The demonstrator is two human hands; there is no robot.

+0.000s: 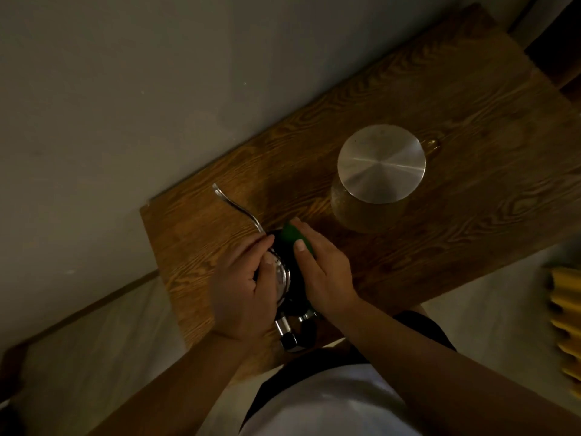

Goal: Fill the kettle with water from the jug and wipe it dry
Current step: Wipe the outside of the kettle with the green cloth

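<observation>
Wooden table (440, 196): left hand (243, 291) grips kettle (283, 275); right hand (323, 275) clamps green cloth (290, 234)

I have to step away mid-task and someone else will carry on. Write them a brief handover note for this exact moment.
Left hand: holding the kettle steady from its left side, over the lid.
Right hand: pressing a green cloth against the kettle's right side.
Kettle stands at the near end of the wooden table, thin spout pointing away toward the wall.
Jug stands apart, farther along the table, metal lid on.
Done: apparently the filling, though the water level is not visible.
Left: finish wiping the kettle dry.
</observation>
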